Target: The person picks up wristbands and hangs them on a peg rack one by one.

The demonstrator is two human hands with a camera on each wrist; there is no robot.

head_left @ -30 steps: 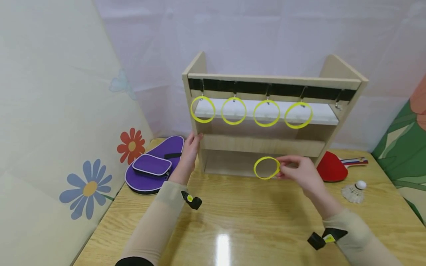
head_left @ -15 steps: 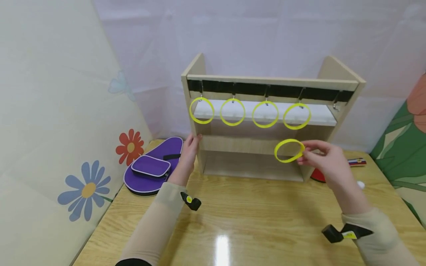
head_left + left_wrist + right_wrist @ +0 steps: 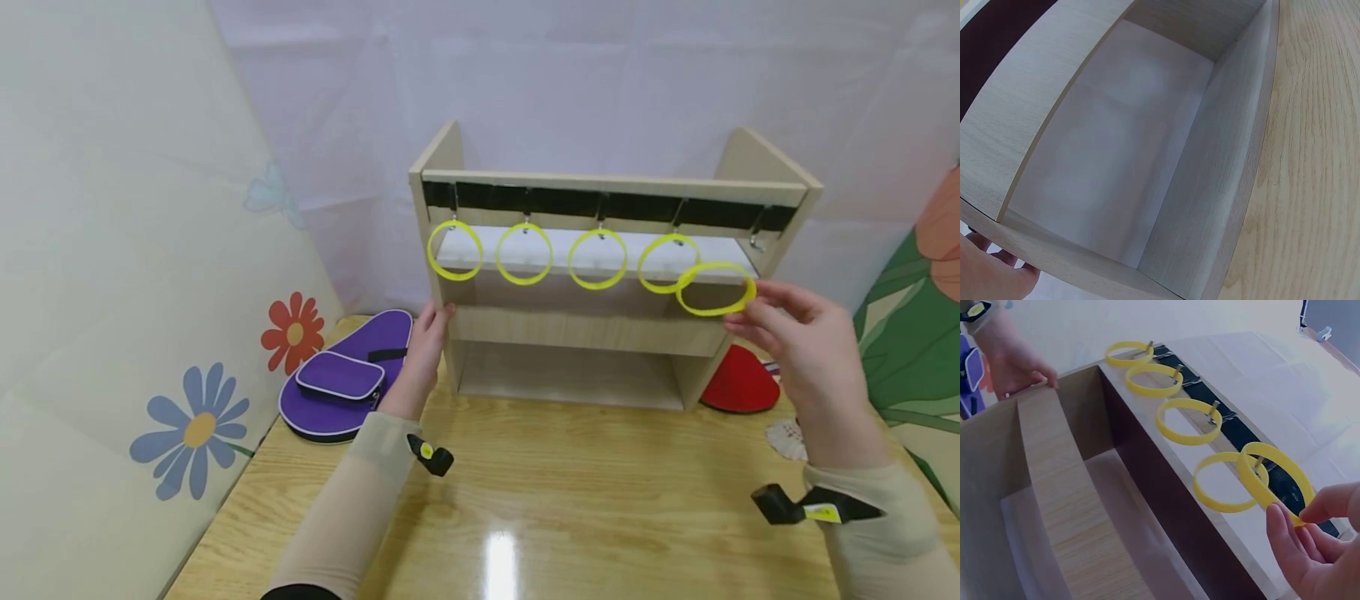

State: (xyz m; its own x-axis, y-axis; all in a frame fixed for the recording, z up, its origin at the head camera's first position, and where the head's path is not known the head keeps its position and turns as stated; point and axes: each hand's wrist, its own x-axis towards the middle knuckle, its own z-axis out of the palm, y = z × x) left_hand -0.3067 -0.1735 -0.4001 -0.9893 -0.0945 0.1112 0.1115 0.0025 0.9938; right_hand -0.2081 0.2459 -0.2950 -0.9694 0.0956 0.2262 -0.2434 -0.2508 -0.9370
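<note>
A wooden shelf unit [image 3: 585, 325] stands on the table, with a black strip [image 3: 562, 202] and a row of metal hooks along its upper front. Several yellow rings [image 3: 522, 283] hang there, one to a hook; the rightmost hook [image 3: 758, 243] carries none. Between thumb and fingertips, my right hand [image 3: 821, 354] pinches another yellow ring [image 3: 705, 313] by its right side. That ring is tilted, a little below the bare hook, and overlaps the neighbouring hung ring in the head view. My left hand [image 3: 422, 358] grips the unit's left side panel, some fingers hidden behind it.
A purple paddle case [image 3: 341, 375] lies at the left beside the left forearm. To the right are a red table tennis paddle [image 3: 742, 383] and a shuttlecock [image 3: 785, 439], both partly covered by the right hand and wrist. A fabric backdrop [image 3: 585, 83] rises behind the unit.
My right hand has carried the yellow ring up and to the right, from low before the unit to near the rightmost hook. The left hand has stayed on the side panel.
</note>
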